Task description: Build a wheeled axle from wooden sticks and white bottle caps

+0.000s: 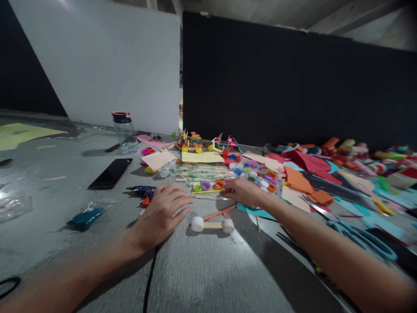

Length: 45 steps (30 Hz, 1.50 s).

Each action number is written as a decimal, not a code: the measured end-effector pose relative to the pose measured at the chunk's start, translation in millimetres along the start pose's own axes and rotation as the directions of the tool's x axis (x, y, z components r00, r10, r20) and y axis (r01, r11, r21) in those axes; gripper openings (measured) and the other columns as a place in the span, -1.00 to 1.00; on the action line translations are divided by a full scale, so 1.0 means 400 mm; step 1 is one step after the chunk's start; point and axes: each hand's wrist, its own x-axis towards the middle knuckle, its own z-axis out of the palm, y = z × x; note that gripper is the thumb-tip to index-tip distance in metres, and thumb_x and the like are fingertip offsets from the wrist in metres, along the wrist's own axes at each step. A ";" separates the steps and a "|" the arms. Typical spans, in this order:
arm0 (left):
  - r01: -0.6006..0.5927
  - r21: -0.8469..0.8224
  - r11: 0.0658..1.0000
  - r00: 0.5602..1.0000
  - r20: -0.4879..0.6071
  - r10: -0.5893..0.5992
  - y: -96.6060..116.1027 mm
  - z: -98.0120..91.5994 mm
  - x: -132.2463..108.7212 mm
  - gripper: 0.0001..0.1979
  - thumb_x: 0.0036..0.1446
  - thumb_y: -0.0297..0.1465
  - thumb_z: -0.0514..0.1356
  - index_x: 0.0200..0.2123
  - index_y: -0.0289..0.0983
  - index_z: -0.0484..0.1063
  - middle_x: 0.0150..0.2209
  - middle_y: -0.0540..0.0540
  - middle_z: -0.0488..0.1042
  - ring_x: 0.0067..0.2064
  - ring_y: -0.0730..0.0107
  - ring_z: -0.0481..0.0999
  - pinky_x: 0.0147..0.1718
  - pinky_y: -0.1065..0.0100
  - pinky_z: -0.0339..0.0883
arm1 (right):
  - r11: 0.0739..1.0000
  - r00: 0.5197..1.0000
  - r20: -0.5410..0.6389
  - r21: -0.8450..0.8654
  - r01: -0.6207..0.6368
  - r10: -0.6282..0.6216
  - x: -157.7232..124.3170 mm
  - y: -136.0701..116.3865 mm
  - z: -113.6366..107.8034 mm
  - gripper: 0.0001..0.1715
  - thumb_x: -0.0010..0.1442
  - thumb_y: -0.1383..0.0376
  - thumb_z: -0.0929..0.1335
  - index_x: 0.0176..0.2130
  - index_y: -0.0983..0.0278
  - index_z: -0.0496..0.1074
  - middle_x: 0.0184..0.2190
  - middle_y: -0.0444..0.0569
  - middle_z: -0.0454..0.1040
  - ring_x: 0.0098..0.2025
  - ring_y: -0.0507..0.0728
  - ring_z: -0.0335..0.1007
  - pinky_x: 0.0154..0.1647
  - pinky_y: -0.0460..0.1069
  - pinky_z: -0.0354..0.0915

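Observation:
My left hand (166,213) rests on the table with its fingers stretched out, holding nothing. Just beyond it lies a blue glue gun (143,190) with an orange part, partly hidden by the hand. My right hand (243,191) has its fingers curled down by the bottle caps (206,186); what is between the fingertips is hidden. A thin pale stick (208,198) reaches toward those fingertips, beside a yellow stick (205,191). Between my hands and nearer to me, two white caps (197,224) are joined by wooden sticks (212,225). An orange stick (220,212) lies behind them.
Wrapped sticks (202,173) and small colourful models (192,142) lie ahead. Scissors (355,234) and coloured paper (296,179) are on the right. At left are a phone (110,174), a water bottle (126,134) and a teal packet (86,218).

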 end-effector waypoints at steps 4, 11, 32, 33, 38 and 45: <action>-0.002 0.005 1.000 1.000 -0.004 0.002 -0.001 0.000 0.000 -0.86 0.36 -0.42 0.15 -0.10 -0.28 0.51 -0.12 -0.08 0.60 0.01 0.15 0.45 0.01 0.11 0.12 | 1.000 0.999 0.014 0.008 0.030 -0.030 -0.008 0.014 0.012 -0.78 0.42 0.20 0.37 -0.06 0.31 0.49 -0.11 0.00 0.52 -0.15 0.14 0.50 -0.10 0.10 0.48; 0.003 0.005 1.000 1.000 -0.029 -0.003 -0.008 -0.004 0.000 -0.87 0.35 -0.42 0.16 -0.12 -0.26 0.50 -0.13 -0.08 0.60 0.02 0.15 0.45 0.02 0.10 0.14 | 0.997 0.999 0.026 -0.067 -0.039 0.041 -0.018 0.021 0.011 -0.77 0.42 0.20 0.38 -0.05 0.32 0.48 -0.12 0.00 0.52 -0.18 0.13 0.51 -0.13 0.09 0.49; 0.015 -0.149 0.989 0.997 -0.070 -0.025 0.064 -0.038 0.015 -0.75 0.44 -0.33 0.06 0.02 -0.25 0.49 -0.08 -0.12 0.52 -0.01 0.24 0.47 0.00 0.22 0.30 | 0.935 0.894 -0.415 0.220 0.278 -0.168 -0.262 -0.119 -0.213 -0.72 0.46 0.25 0.24 -0.13 0.20 0.53 -0.22 -0.07 0.58 -0.20 0.10 0.49 -0.18 -0.01 0.35; 0.027 -0.222 0.975 1.000 -0.003 -0.029 0.079 -0.045 0.019 -0.75 0.44 -0.35 0.04 -0.06 -0.23 0.52 -0.14 -0.09 0.53 -0.07 0.28 0.48 -0.06 0.26 0.32 | 0.920 0.888 -0.418 0.240 0.310 -0.190 -0.269 -0.135 -0.224 -0.72 0.46 0.26 0.24 -0.14 0.20 0.53 -0.23 -0.08 0.58 -0.20 0.10 0.49 -0.17 -0.01 0.35; 0.260 -0.437 0.861 0.962 0.194 -0.192 0.121 -0.059 0.026 -0.71 0.41 -0.30 0.04 -0.23 -0.21 0.54 -0.22 -0.05 0.58 -0.16 0.26 0.53 -0.12 0.26 0.35 | 0.956 0.788 -0.616 0.231 0.180 0.000 -0.300 -0.141 -0.227 -0.78 0.43 0.22 0.30 -0.08 0.19 0.53 -0.12 -0.01 0.56 -0.09 0.19 0.48 -0.08 0.07 0.34; 0.528 -0.742 0.412 0.847 0.421 -0.326 0.107 -0.030 0.012 -0.81 0.38 -0.21 0.05 -0.17 -0.19 0.32 -0.30 -0.07 0.66 -0.24 0.27 0.59 -0.18 0.23 0.40 | 0.956 0.872 -0.425 0.256 -0.143 0.244 -0.360 -0.118 -0.090 -0.74 0.39 0.16 0.28 -0.25 0.18 0.51 -0.36 -0.07 0.55 -0.39 0.13 0.45 -0.39 0.00 0.26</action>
